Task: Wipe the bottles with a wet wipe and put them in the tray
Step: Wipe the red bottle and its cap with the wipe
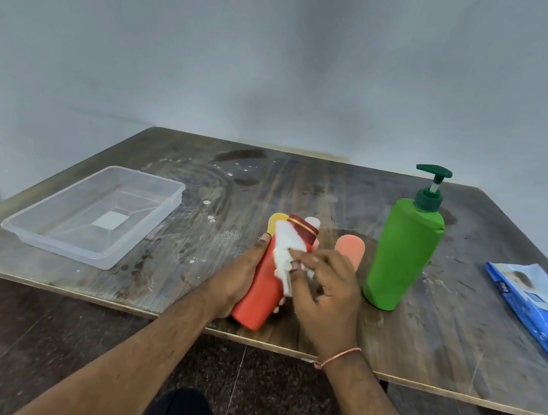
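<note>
My left hand grips a red bottle with a dark red cap, tilted away from me over the table's front edge. My right hand pinches a white wet wipe and presses it against the bottle's upper part. A clear plastic tray sits on the left of the table and holds nothing. Behind the red bottle stand a yellow bottle, a whitish one and an orange-pink one, each partly hidden. A tall green pump bottle stands upright to the right.
A blue pack of wet wipes lies at the table's right edge. The worn wooden table has white specks and stains across its middle. A grey wall rises behind it. Dark floor and my knee show below the front edge.
</note>
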